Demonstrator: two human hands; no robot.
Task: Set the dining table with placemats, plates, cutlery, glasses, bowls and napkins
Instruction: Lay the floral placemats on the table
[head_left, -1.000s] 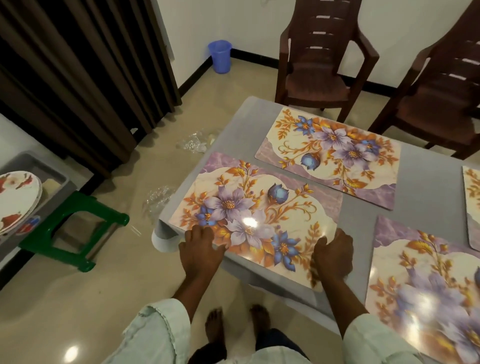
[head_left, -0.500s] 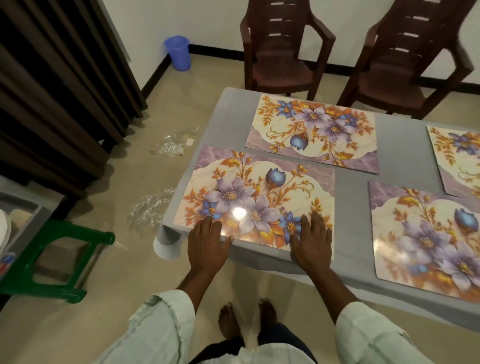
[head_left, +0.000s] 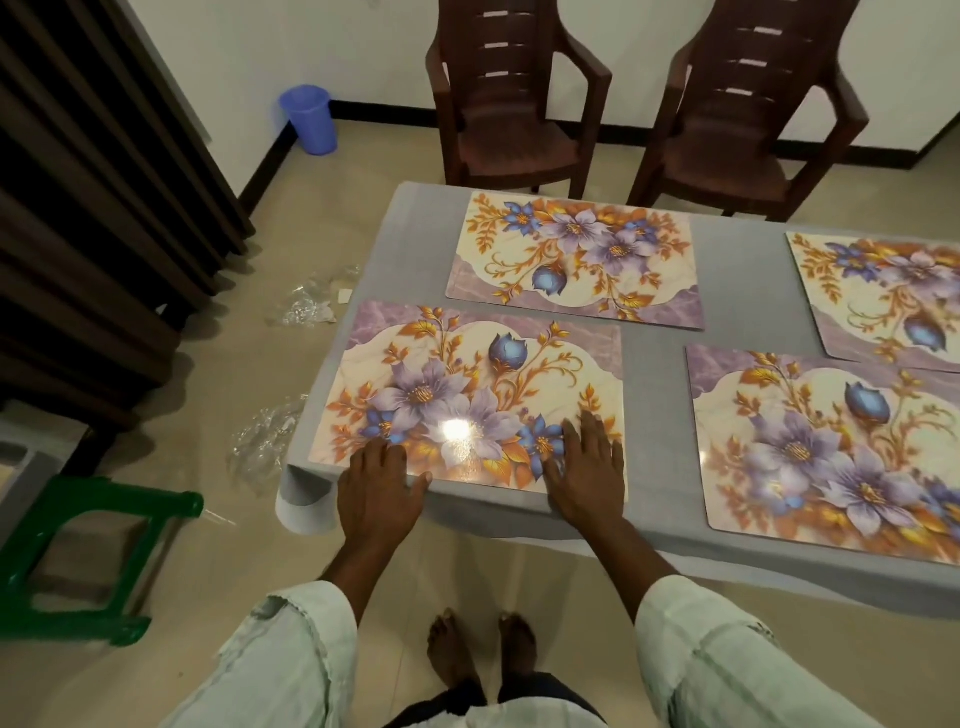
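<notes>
Both hands, left hand (head_left: 382, 488) and right hand (head_left: 587, 467), press flat with straight fingers on a glossy floral placemat (head_left: 483, 395). Purple and blue blooms with orange leaves cover it at the grey table (head_left: 654, 353)'s seven o'clock corner.

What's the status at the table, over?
Left hand and right hand both flat on near placemat. Four placemats down on grey table; no plates or cutlery yet. Nothing in the way.
</notes>
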